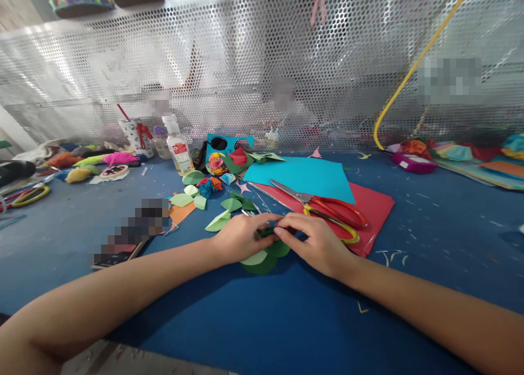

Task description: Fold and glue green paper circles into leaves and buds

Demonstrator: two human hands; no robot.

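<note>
Pinching a dark green paper piece (pixel 267 231) at centre frame

In the head view, the left hand (pixel 241 236) has thumb and forefinger closed around the piece, just below the middle of the frame. It lies toward the right hand (pixel 319 244), whose bunched fingertips meet its right end; whether they grip it I cannot tell. Both hands are about equally near. Its long axis seems to run sideways, though fingers hide much. Green paper leaves (pixel 262 265) lie directly beneath; scissors (pixel 329 208) rest right of centre.
</note>
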